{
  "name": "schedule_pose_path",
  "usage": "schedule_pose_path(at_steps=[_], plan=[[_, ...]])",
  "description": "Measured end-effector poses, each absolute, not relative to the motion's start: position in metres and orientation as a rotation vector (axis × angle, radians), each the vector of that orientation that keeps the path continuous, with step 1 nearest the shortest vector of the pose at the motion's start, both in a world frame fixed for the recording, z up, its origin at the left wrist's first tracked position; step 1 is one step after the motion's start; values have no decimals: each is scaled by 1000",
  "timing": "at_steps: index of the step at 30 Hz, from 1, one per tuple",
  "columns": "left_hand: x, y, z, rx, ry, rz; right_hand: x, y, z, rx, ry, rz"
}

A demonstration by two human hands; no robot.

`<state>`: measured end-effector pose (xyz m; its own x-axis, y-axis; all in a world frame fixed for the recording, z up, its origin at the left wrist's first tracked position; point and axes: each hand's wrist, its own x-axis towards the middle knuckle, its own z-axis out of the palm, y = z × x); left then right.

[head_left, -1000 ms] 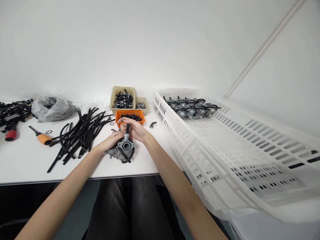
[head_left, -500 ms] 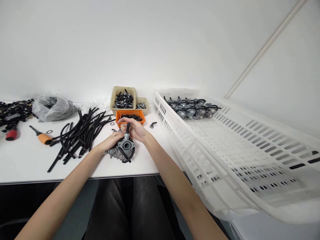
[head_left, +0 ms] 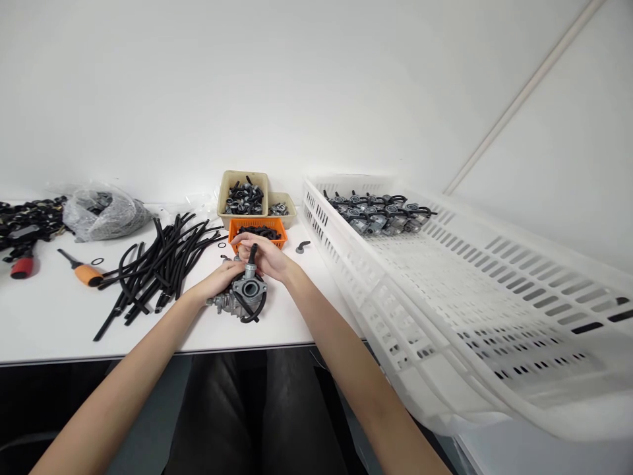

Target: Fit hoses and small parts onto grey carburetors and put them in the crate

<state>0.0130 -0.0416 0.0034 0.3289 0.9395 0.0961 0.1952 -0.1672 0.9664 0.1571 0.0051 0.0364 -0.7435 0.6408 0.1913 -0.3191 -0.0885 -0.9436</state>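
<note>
A grey metal carburetor [head_left: 250, 287] with a curved black hose and an upright black elbow cap [head_left: 253, 254] is held at the table's front, its round bore facing me. My left hand [head_left: 221, 278] is closed around its left and far side. My right hand [head_left: 267, 256] wraps behind the cap with bent fingers, gripping the far side close to my left fingertips. What the right fingertips press on is hidden. Just beyond the hands stands an orange basket [head_left: 283, 231] of small black parts. A small elbow cap [head_left: 301, 248] lies right of it.
Black hoses [head_left: 165, 264] lie in a pile at left, beside an orange-handled tool [head_left: 88, 274], a red-handled tool [head_left: 22, 267] and a plastic bag [head_left: 106, 214]. Beige bins [head_left: 222, 204] of parts stand behind. A large white crate [head_left: 341, 260] with several carburetors [head_left: 380, 214] fills the right.
Almost nothing differs. Both hands stay on the carburetor in the same place; the black elbow cap looks very slightly turned.
</note>
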Motion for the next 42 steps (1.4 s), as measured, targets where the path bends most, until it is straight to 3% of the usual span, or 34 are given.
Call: schedule_pose_path(at_steps=[42], plan=[[14,-39,-1,1557,1018,1032,156,3,40,-315,-1512,1814]])
